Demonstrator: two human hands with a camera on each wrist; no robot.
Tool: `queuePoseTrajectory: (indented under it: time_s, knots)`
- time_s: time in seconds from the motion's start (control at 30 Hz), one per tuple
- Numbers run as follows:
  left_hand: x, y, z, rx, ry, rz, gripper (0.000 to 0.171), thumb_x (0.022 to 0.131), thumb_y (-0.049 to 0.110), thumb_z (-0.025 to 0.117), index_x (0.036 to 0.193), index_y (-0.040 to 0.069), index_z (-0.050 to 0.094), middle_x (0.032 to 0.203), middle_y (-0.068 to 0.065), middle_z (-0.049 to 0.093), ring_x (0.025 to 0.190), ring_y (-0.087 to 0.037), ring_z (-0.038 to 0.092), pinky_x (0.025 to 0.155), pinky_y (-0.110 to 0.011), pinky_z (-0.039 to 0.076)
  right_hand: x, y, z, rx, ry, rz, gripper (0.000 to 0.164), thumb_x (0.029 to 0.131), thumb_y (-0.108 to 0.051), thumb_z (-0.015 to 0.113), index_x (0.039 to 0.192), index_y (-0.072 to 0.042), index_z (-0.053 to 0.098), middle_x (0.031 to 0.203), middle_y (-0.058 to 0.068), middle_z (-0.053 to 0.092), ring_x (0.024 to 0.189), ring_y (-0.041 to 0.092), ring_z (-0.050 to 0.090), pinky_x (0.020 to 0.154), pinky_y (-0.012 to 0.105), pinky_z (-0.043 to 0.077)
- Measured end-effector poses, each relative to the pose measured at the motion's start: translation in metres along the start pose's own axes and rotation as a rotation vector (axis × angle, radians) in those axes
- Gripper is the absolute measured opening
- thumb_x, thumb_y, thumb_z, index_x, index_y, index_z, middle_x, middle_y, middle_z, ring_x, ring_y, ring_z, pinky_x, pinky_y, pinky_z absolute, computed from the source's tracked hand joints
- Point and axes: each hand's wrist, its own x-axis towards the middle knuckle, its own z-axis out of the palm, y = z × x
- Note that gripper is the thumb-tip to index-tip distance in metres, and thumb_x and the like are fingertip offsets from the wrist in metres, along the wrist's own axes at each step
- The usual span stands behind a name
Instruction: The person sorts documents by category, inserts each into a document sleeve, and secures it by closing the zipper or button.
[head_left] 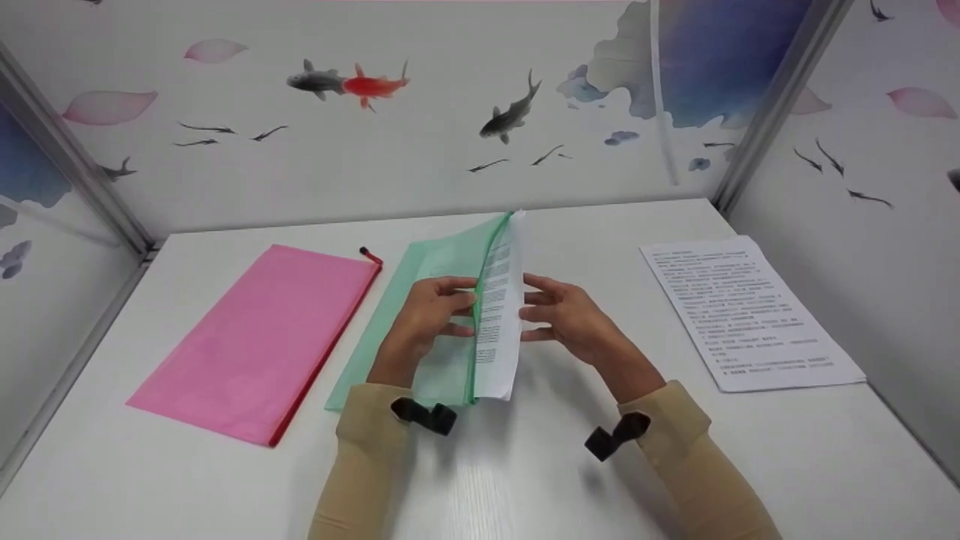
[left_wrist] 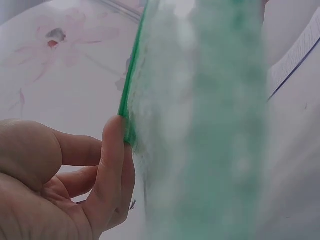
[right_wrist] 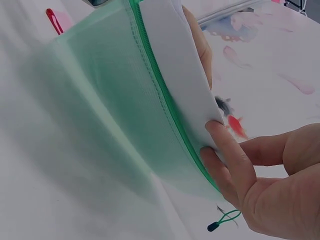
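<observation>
A translucent green zipper pouch stands partly raised on the table, its zip edge toward the right. White printed sheets stick out of that open edge along its length. My left hand pinches the green zip edge at about its middle; part of the pouch blurs across the left wrist view. On the other side, my right hand holds the outer edge of the sheets between thumb and fingers. In the right wrist view, a green zipper pull loop hangs at the pouch's end.
A pink zipper pouch with a red zip lies flat at the left. To the right rests a stack of printed sheets. Behind the white table stands a wall panel painted with fish and petals.
</observation>
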Motion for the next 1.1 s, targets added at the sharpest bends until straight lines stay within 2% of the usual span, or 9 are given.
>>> queuePoseTrajectory:
  time_s: [0.3, 0.47, 0.7, 1.1]
  knots:
    - [-0.001, 0.002, 0.005, 0.011, 0.026, 0.017, 0.033, 0.097, 0.014, 0.065, 0.129, 0.012, 0.067, 0.121, -0.011, 0.069, 0.094, -0.024, 0.073, 0.071, -0.031, 0.062, 0.004, 0.000, 0.010, -0.004, 0.008, 0.004, 0.067, 0.098, -0.003, 0.058, 0.158, -0.013, 0.030, 0.152, 0.016, 0.047, 0.126, 0.030, 0.060, 0.089, 0.034, 0.060]
    - [-0.001, 0.003, 0.006, 0.002, 0.005, 0.032, 0.031, 0.097, 0.012, 0.064, 0.127, 0.010, 0.068, 0.120, -0.012, 0.069, 0.093, -0.023, 0.071, 0.069, -0.030, 0.062, 0.008, -0.002, 0.018, -0.007, 0.005, 0.001, 0.067, 0.098, -0.002, 0.058, 0.158, -0.011, 0.030, 0.151, 0.018, 0.048, 0.126, 0.031, 0.061, 0.089, 0.036, 0.060]
    - [-0.004, 0.003, 0.007, -0.016, 0.003, 0.056, 0.030, 0.097, 0.008, 0.062, 0.126, 0.007, 0.068, 0.117, -0.014, 0.067, 0.088, -0.020, 0.071, 0.065, -0.030, 0.062, 0.010, 0.000, 0.028, -0.044, -0.010, -0.012, 0.069, 0.098, -0.005, 0.059, 0.159, -0.009, 0.025, 0.156, 0.020, 0.041, 0.132, 0.033, 0.056, 0.092, 0.036, 0.059]
    - [-0.005, 0.003, 0.006, -0.014, -0.019, 0.064, 0.030, 0.098, 0.009, 0.061, 0.127, 0.007, 0.067, 0.118, -0.014, 0.067, 0.090, -0.020, 0.070, 0.068, -0.031, 0.063, 0.014, 0.002, 0.041, -0.049, 0.010, -0.011, 0.068, 0.097, 0.000, 0.058, 0.158, -0.008, 0.029, 0.151, 0.022, 0.047, 0.132, 0.035, 0.056, 0.091, 0.038, 0.060]
